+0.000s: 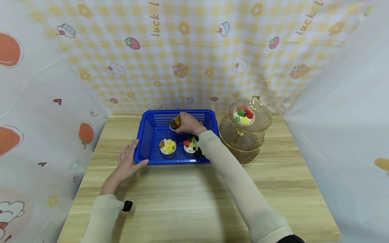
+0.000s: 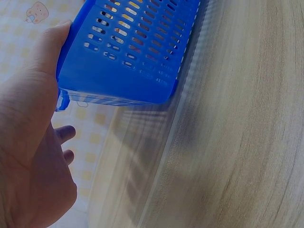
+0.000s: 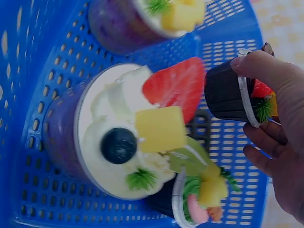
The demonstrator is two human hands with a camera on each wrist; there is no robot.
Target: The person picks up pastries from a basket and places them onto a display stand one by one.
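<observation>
My right hand (image 1: 189, 124) is over the back of the blue plastic basket (image 1: 141, 135). It pinches a toy cupcake (image 3: 223, 92) in a dark pleated cup by the rim; red and yellow fruit tops it, and the cup is tilted. Below it in the basket stand a dessert cup with yellow cubes (image 1: 168, 148) and one with strawberry and a blueberry (image 3: 118, 133). Another dark-cupped cupcake (image 3: 194, 202) lies beside the latter, partly hidden. At the basket's front left corner my left hand (image 1: 127, 160) rests with fingers extended, its thumb touching the rim (image 2: 71, 42).
Right of the basket stands a tiered, gold-rimmed stand (image 1: 243, 141) with a handle on top. A fruit-topped cream dessert (image 1: 243, 115) sits on its upper tier. The wooden table (image 1: 182, 199) meets a patterned cloth (image 1: 194, 67) at the back.
</observation>
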